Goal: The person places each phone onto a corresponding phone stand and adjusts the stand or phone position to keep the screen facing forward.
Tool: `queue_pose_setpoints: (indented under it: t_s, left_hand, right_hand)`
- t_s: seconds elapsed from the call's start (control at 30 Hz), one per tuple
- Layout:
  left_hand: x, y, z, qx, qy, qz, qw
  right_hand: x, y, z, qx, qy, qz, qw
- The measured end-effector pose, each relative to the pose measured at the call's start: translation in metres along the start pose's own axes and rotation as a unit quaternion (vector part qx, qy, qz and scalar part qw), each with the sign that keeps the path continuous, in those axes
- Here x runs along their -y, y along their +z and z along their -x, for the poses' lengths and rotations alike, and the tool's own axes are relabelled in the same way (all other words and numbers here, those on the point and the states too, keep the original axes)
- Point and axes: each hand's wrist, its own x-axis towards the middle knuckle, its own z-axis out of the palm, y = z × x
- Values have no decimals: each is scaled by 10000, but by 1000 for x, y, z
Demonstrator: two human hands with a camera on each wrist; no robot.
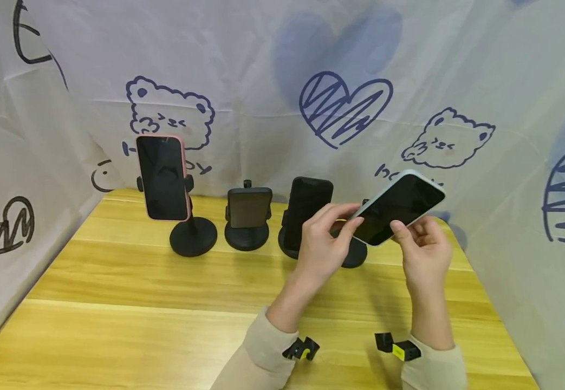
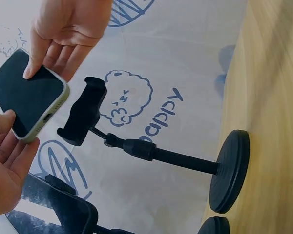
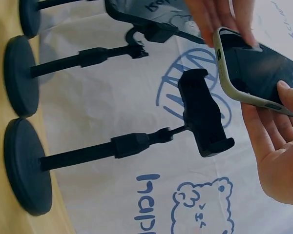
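Both hands hold a phone (image 1: 399,208) with a dark screen and a pale case, tilted in the air above the right part of the table. My left hand (image 1: 325,235) pinches its lower left end, thumb at the screen's edge. My right hand (image 1: 424,252) grips the lower right side, its thumb on the screen and its fingers behind. Beside the phone, in the left wrist view, a black phone stand (image 2: 185,160) rises from a round base. Its clamp (image 2: 85,113) has nothing in it. In the head view the hands and phone hide most of this stand.
A pink-cased phone (image 1: 164,179) sits upright in a stand at the left. Right of it, another stand bears a dark-framed device (image 1: 249,207) with a brownish face. A black phone (image 1: 306,208) leans in a third stand. Behind the wooden table (image 1: 116,325) hangs a patterned cloth (image 1: 258,65).
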Motion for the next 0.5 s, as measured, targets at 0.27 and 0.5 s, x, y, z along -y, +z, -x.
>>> queue_pose_setpoints:
  t_s: [0.27,0.5]
  left_hand:
    - [5,13,7,402,-486,-691,9956]
    - [10,17,12,726,-778,-1695,9798]
  right_hand:
    - [-4,0,-18,-663,-272,-448,9964]
    - [-12,-2,-25,-785,57,-950,9924]
